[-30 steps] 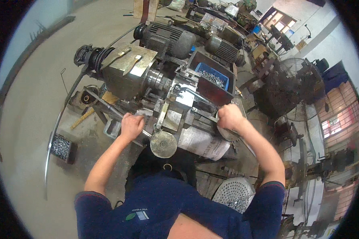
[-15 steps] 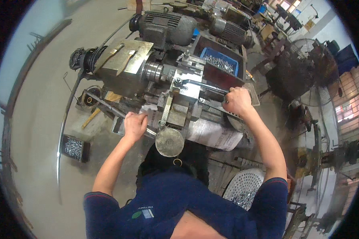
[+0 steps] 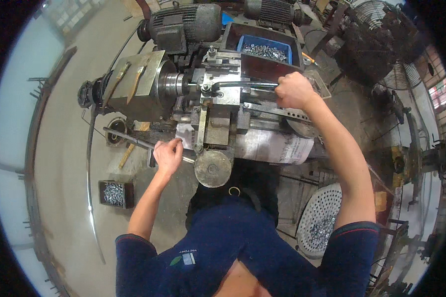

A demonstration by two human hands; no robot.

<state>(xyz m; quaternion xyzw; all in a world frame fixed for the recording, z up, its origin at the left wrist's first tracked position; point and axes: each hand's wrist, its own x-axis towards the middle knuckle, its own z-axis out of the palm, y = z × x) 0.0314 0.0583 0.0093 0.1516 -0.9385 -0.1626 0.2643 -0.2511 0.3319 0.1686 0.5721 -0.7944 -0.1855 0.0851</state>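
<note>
Both my hands are on a metal lathe. My right hand [image 3: 296, 91] is wrapped round the end of the long dark handle [image 3: 248, 84] that comes off the tool post [image 3: 226, 93]. To the left of that post are the round chuck [image 3: 173, 84] and the headstock [image 3: 139, 89]. Nearer me, my left hand [image 3: 167, 156] is closed over a slanting metal lever bar [image 3: 129, 137], which shows on both sides of it. Whether a small piece sits between thumb and forefinger I cannot make out. A round metal handwheel [image 3: 213, 169] is just right of this hand.
Two brushes [image 3: 135, 84] lie on the headstock. Behind the tool post is a blue tray [image 3: 265, 48] of small metal parts. More parts fill a dark box [image 3: 116, 194] at left and a perforated white basket [image 3: 319, 218] at right. A large fan [image 3: 376, 44] stands far right.
My view has turned and shifted, so the machine sits more level and higher in the picture. Both hands keep their grips, with little visible movement relative to the lathe.
</note>
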